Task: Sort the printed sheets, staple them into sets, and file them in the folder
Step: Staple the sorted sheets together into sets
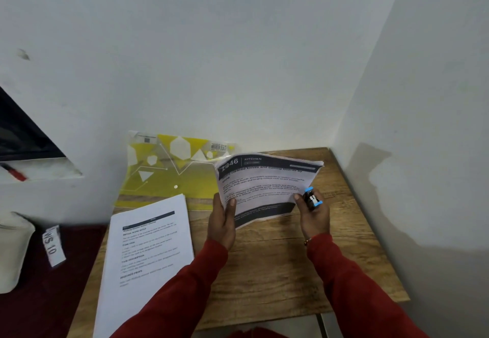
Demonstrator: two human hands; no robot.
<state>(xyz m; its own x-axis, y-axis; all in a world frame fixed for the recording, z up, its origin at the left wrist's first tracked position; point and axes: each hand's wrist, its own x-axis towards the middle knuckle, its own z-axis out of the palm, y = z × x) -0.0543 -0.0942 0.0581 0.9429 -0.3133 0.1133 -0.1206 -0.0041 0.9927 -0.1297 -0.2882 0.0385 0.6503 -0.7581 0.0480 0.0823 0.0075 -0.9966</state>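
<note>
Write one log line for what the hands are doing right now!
left hand: holds sheet set | right hand: holds set, stapler | folder: on table | stack: flat

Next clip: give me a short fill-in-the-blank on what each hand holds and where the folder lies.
1. Both hands hold a set of printed sheets headed ____.
2. The right hand also grips a small black and ____ stapler.
3. The yellow patterned plastic folder lies against the ____.
4. The left hand holds the set's ____ edge.

Missing: KITCHEN; blue; wall; left

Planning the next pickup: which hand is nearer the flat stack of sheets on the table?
Left. The left hand is just right of the flat stack; the right hand is farther right.
</note>
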